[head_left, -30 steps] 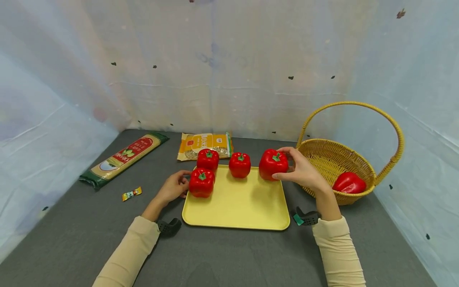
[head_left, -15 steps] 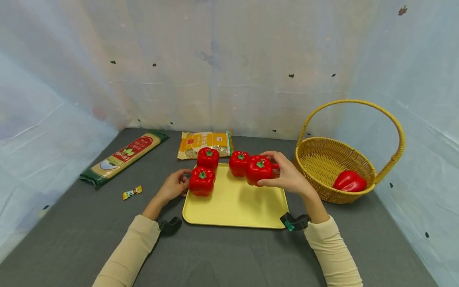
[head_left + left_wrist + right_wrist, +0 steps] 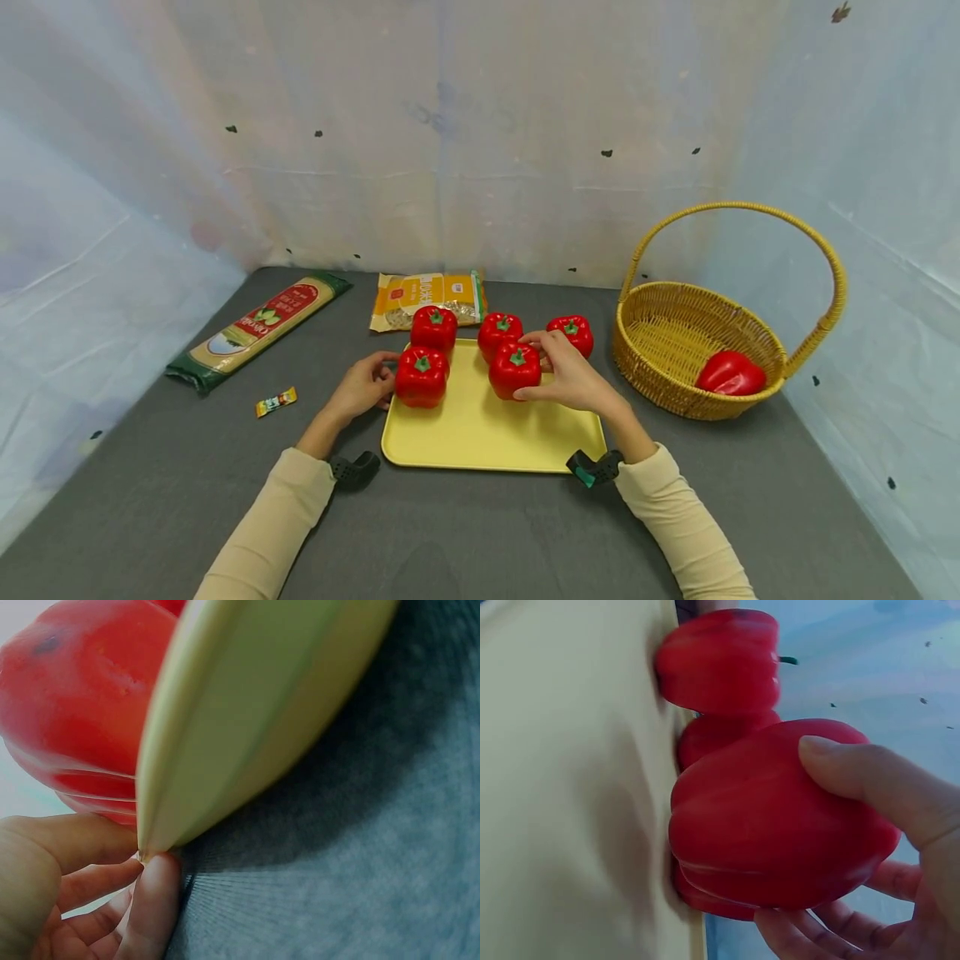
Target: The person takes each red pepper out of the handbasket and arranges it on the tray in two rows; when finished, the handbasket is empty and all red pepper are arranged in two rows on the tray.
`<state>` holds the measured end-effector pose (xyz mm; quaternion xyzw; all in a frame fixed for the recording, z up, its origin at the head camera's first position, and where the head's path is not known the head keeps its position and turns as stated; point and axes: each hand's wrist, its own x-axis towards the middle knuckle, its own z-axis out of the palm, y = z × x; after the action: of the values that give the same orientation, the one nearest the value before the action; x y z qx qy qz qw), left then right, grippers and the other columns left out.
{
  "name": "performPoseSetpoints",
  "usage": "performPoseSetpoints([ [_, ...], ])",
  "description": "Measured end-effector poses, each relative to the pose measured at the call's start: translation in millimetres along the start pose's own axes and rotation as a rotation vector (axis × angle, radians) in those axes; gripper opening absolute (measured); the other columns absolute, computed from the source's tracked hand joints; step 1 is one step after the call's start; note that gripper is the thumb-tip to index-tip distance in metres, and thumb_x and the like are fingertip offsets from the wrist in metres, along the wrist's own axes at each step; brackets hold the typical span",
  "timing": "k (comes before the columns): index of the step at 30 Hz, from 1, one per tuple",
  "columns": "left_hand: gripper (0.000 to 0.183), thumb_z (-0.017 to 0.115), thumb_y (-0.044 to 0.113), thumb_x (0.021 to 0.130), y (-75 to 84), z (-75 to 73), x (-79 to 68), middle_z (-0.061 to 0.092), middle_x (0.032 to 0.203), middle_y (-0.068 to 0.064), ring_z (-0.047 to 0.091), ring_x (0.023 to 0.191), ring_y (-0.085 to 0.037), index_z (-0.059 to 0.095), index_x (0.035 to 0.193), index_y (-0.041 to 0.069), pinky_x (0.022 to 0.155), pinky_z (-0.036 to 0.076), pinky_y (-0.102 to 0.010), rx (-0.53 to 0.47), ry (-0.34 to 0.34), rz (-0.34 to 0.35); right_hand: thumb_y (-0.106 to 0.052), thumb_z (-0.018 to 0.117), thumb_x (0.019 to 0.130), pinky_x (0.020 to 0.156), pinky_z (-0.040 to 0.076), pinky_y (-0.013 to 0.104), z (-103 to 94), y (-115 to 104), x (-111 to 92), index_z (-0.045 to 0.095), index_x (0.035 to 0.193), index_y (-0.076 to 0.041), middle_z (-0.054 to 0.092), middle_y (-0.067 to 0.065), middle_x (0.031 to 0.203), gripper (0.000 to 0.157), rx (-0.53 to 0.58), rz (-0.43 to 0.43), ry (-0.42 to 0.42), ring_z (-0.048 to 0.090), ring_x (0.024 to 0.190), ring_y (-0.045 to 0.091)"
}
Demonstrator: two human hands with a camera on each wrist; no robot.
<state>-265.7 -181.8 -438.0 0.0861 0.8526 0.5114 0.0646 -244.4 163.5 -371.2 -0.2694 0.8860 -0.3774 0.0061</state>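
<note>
My right hand holds a red bell pepper between thumb and fingers, over the yellow tray. In the right wrist view a gap and a shadow show between this pepper and the tray. At the tray's left edge, my left hand pinches the rim, fingertips meeting at the tray's edge in the left wrist view. Two peppers stand along the tray's left side, a front one and a back one. Another pepper stands at the back middle, and one at the back right, partly behind my right hand.
A yellow wicker basket with a tall handle stands at the right, with one red pepper inside. Behind the tray lies an orange grain bag. A long green noodle pack and a small candy lie at the left.
My right hand has carried its pepper leftward and toward the front over the tray, revealing the back right pepper behind it. The left hand has stayed at the tray's left edge.
</note>
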Motion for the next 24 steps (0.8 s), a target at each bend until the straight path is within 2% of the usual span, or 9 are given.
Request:
performPoseSetpoints([
  [10,0.041,0.053,0.003,0.09,0.8,0.0,-0.7,0.051,0.082,-0.011,0.056,0.061,-0.018,0.046,0.129,-0.001,0.054,0.054,-0.03,0.004,-0.006,-0.008,-0.027,0.082,0.071,0.088,0.048,0.044,13.9,0.6,2.1,0.046,0.129,-0.006,0.046,0.009,0.113,0.072,-0.048,-0.009,-0.003,0.05,0.106,0.024],
  [24,0.041,0.053,0.003,0.09,0.9,0.3,-1.3,0.051,0.081,-0.011,0.056,0.061,-0.018,0.046,0.129,-0.001,0.053,0.054,-0.029,0.011,0.002,0.0,-0.029,0.082,0.07,0.088,0.049,0.042,22.2,3.0,4.5,0.047,0.128,-0.006,0.046,0.008,0.111,0.072,-0.044,-0.015,-0.002,0.05,0.104,0.022],
])
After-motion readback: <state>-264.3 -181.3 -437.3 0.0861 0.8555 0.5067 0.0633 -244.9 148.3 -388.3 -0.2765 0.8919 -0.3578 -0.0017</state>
